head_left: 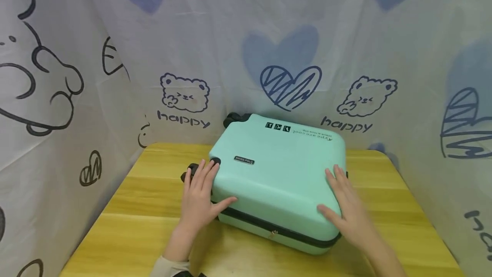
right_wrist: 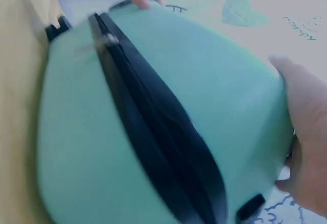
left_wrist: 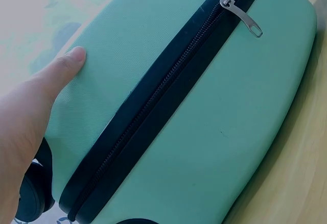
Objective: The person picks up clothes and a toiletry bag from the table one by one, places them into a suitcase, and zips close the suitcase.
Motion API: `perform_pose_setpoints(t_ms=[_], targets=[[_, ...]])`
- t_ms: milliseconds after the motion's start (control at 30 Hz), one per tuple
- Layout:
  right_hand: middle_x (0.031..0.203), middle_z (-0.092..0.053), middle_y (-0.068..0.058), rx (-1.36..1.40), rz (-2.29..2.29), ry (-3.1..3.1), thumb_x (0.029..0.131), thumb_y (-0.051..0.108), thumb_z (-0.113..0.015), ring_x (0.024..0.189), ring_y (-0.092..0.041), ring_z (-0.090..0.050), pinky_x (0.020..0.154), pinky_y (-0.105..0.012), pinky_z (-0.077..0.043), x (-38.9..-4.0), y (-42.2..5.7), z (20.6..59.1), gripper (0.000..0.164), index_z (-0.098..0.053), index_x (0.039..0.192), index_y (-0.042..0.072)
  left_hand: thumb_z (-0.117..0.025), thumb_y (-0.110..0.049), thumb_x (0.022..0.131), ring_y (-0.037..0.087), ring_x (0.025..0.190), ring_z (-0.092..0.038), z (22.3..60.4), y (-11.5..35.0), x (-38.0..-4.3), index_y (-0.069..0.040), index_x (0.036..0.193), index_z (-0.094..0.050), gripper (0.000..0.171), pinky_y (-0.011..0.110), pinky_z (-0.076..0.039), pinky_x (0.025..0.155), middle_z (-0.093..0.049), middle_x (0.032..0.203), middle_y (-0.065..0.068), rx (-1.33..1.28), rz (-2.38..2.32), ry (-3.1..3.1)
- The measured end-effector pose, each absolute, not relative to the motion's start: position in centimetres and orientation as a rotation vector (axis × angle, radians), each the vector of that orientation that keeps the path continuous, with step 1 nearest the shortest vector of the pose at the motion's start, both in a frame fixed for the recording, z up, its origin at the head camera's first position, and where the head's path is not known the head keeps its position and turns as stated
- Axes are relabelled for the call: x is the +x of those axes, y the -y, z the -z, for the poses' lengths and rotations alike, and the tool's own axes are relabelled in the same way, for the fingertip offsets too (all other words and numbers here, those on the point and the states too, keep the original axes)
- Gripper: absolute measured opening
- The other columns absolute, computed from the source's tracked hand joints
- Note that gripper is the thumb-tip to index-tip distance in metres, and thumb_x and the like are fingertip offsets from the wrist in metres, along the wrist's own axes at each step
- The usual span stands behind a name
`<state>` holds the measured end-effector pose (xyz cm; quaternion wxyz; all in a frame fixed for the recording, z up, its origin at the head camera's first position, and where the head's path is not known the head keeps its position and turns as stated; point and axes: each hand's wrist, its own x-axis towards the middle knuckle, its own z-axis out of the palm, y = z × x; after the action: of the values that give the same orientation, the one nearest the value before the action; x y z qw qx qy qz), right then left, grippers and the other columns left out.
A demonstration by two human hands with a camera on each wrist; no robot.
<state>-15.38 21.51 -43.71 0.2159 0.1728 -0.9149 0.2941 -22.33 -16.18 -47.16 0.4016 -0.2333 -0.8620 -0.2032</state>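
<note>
A mint-green hard-shell suitcase [head_left: 280, 174] lies flat, turned at a slant. My left hand [head_left: 200, 198] rests against its left near corner beside a black wheel [head_left: 188, 173], fingers spread and fairly straight. In the left wrist view the thumb [left_wrist: 66, 68] touches the ribbed green shell. On the right near corner lies my right hand [head_left: 347, 208], its fingers extended along the edge and its thumb on top. A black zipper band runs round the side, and a metal zipper pull [left_wrist: 242, 16] hangs from it on the near face.
Under the suitcase is a yellow wood-grain table [head_left: 134, 208]. A white cloth [head_left: 215, 46] printed with hearts and bears hangs behind and at both sides, close to the suitcase's far edge. Another black wheel [head_left: 235, 119] sticks out at the far left corner.
</note>
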Motion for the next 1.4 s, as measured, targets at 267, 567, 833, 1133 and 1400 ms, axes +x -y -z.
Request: perform_pose_setpoints(t_ms=[267,567,833,1133,1400], targets=[[0.162,-0.017,-0.018,0.612,-0.804,2.463,0.065,0.064,-0.079,0.153,-0.017,-0.006,0.123,-0.047,-0.008,-15.1,-21.7,45.2,0.115,-0.028,0.154,0.011,-0.046,-0.081,0.08,0.035,0.133,-0.048,47.2,15.8,-22.0,-0.008,0.142,-0.049,0.096,0.064,-0.026,0.111,-0.055,0.141,0.013,-0.571,0.537,2.111],[0.164,-0.014,-0.016,0.677,-0.954,2.504,0.06,0.04,-0.09,0.154,-0.027,-0.004,0.103,-0.079,-0.019,-17.7,-23.5,44.9,0.116,-0.028,0.154,0.014,-0.048,-0.082,0.079,0.035,0.134,-0.047,47.3,14.4,-21.7,-0.009,0.143,-0.048,0.096,0.067,-0.024,0.112,-0.053,0.143,0.014,-0.489,0.563,2.132],[0.165,-0.006,-0.012,0.561,-1.046,2.553,0.07,0.024,-0.086,0.152,-0.035,-0.004,0.108,-0.076,-0.015,-19.3,-24.3,45.5,0.114,-0.014,0.158,0.019,-0.051,-0.081,0.078,0.035,0.132,-0.048,47.6,13.1,-21.6,-0.008,0.141,-0.05,0.096,0.068,-0.024,0.11,-0.054,0.14,0.015,-0.373,0.559,2.087],[0.165,-0.005,-0.015,0.39,-0.942,2.535,0.079,0.028,-0.08,0.151,-0.042,-0.004,0.113,-0.072,-0.011,-19.4,-23.7,45.9,0.106,-0.011,0.158,0.019,-0.067,-0.072,0.069,0.034,0.135,-0.047,47.5,12.5,-22.2,-0.007,0.142,-0.049,0.1,0.068,-0.025,0.111,-0.054,0.141,0.015,-0.328,0.506,2.076],[0.158,-0.029,-0.02,0.454,-0.615,2.325,0.089,0.058,-0.06,0.144,-0.044,-0.028,0.119,-0.055,-0.023,-17.9,-22.5,45.8,0.083,-0.036,0.151,0.008,-0.072,-0.068,0.068,0.036,0.144,-0.034,46.6,13.3,-22.3,-0.009,0.143,-0.048,0.098,0.067,-0.017,0.115,-0.051,0.144,0.014,-0.409,0.45,2.201]])
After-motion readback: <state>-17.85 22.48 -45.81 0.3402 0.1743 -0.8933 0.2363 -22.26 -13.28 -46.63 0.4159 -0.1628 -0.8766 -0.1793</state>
